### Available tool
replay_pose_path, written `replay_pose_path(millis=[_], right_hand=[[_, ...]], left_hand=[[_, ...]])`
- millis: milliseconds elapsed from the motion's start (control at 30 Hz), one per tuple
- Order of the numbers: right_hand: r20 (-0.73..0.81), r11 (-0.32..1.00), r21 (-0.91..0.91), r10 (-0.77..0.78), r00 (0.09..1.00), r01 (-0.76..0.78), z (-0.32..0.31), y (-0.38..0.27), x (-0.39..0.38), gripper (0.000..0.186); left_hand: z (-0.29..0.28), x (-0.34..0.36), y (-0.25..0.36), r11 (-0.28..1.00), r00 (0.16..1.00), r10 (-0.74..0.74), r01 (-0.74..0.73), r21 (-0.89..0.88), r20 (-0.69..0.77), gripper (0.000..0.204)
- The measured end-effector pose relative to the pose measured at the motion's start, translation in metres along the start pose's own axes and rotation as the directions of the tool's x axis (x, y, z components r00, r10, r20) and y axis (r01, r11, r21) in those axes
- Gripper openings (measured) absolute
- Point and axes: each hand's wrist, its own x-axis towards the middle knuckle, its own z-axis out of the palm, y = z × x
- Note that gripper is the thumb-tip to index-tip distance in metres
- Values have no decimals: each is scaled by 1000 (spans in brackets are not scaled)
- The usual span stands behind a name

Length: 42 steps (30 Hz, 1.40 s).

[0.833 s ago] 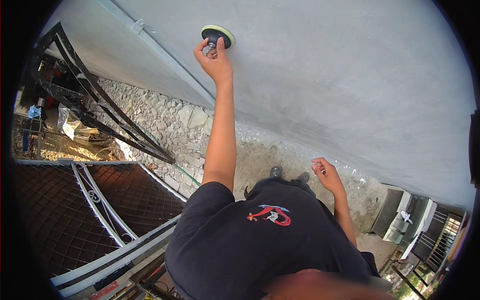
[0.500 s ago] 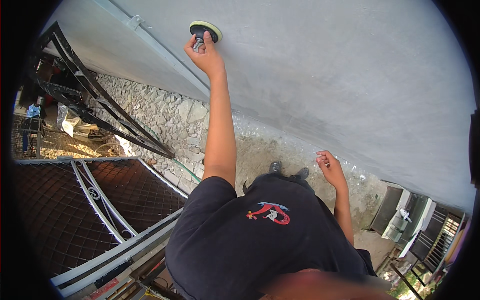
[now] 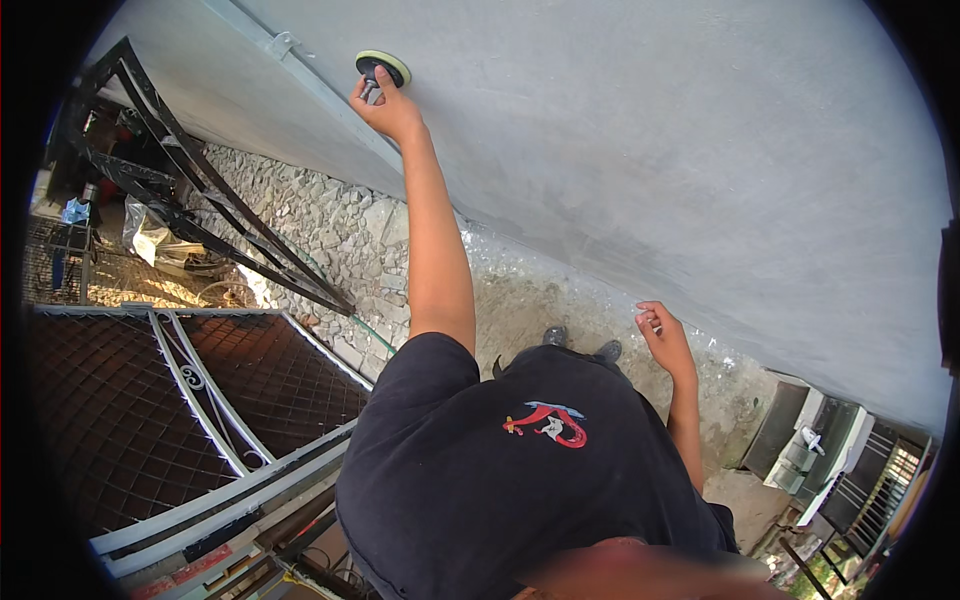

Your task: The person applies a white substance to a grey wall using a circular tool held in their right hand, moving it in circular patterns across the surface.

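Note:
Against the grey wall (image 3: 600, 110), up and to the left, is a round sanding pad (image 3: 385, 68) with a black back, a pale yellow-green rim and a short metal stem. My left hand (image 3: 388, 108) grips it by the stem and back, with that arm stretched out. The pad's face is turned to the wall and hidden. My right hand (image 3: 664, 338) hangs low by the foot of the wall, apart from it. Its fingers are loosely curled and partly spread, and no held thing shows clearly.
A pale strip (image 3: 325, 95) runs down the wall left of the pad. Black metal framing (image 3: 215, 190) leans over broken stone rubble (image 3: 290, 200). A mesh gate panel (image 3: 190, 380) stands at left. At lower right are a dark box-like object (image 3: 775, 430) and a barred frame (image 3: 870, 470).
My left hand and the pad have shifted left and slightly down along the wall toward the pale strip. The right hand has hardly moved.

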Motion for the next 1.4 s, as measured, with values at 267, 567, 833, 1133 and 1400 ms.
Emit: replay_pose_path(millis=[267,567,833,1133,1400], right_hand=[[46,999,1,-40,998,40,0,-16,1,26],[65,999,-16,-43,997,44,10,-22,10,25],[115,994,-23,-106,988,110,17,-37,13,28],[82,997,-18,-73,994,75,14,-28,3,27],[39,999,9,-45,998,45,11,-11,-1,27]], left_hand=[[-5,18,4,1000,999,-12,12,3,44,49],[-23,-28,-21,998,987,-35,25,65,157,50],[-26,21,-22,995,995,-98,97,26,33,51],[-15,-22,-33,991,985,-117,108,76,128,46],[-6,-30,-33,965,962,-260,255,62,88,49]])
